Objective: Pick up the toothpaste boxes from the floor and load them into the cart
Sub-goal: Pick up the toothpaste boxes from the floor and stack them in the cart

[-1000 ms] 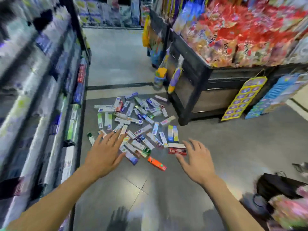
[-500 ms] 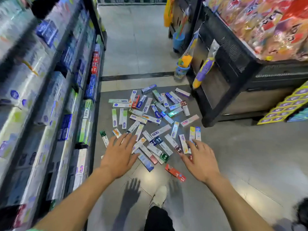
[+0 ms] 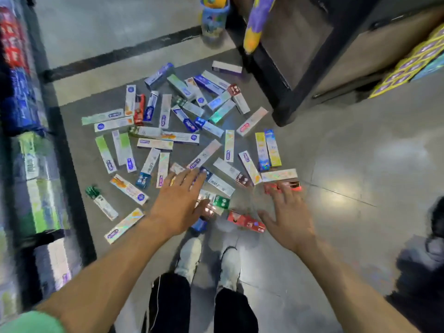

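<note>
We saw the boxes (image 3: 182, 138) scattered over the grey floor (image 3: 348, 164) in a loose patch, hemmed in by the shelf (image 3: 31, 131) along the left and the dark corner post of the stand (image 3: 286, 92) at the far right. Open floor lay to the right of the patch and near us, where our shoes (image 3: 209, 260) stood just short of the nearest boxes. A black strip (image 3: 120, 54) crossed the floor beyond the far edge of the pile, with a blue cup (image 3: 213, 20) past it.

Our left hand (image 3: 179, 200) was spread flat, fingers straight, over the near middle of the pile, holding nothing; whether it touched the boxes beneath we could not tell. Our right hand (image 3: 288, 217) was likewise open and empty, its fingertips (image 3: 283, 188) reaching a red box (image 3: 295, 186) at the near right edge, with another red box (image 3: 242, 221) just beside its thumb.

Against half a second before, the view had tipped further down: our shoes and dark trousers (image 3: 199, 304) had come fully into sight, the boxes sat closer, and both hands had moved lower over the pile
</note>
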